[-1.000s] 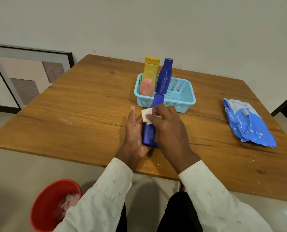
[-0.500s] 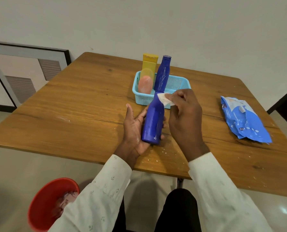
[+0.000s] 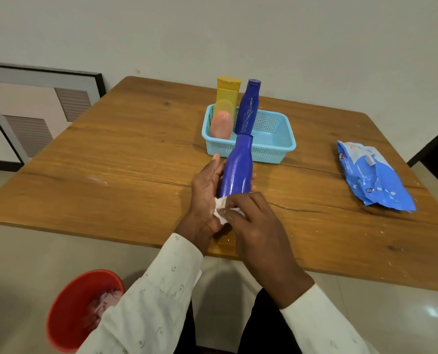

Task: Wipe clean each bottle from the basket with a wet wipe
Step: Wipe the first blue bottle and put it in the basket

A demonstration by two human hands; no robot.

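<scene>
At the near centre of the wooden table, the scene is laid out as follows.

Held bottle: a dark blue bottle is held above the tabletop, tilted with its neck toward 12 o'clock and its base toward 6 o'clock.
Left hand: the left hand is cupped under the bottle's lower body, with the thumb raised at 11 o'clock and fingertips seen past the bottle's far side; the bottle is gripped by it.
Wet wipe: a crumpled white wet wipe is pressed against the bottle's base.
Right hand: the right hand is curled over the wipe, which is pinched by its fingers at the base of the bottle.
Basket: a light blue mesh basket is seen at 12 o'clock from the hands, just beyond the held bottle's neck.
Basket contents: a second blue bottle, a yellow bottle and a pink bottle are stood upright in its left part.
Wipes pack: a blue wet-wipe pack is laid flat at 3 o'clock, well apart from the basket.
Floor: a red bowl with crumpled material inside is seen at 7 o'clock, below the table edge.
Wall: a framed panel is leaned at 10 o'clock.
</scene>
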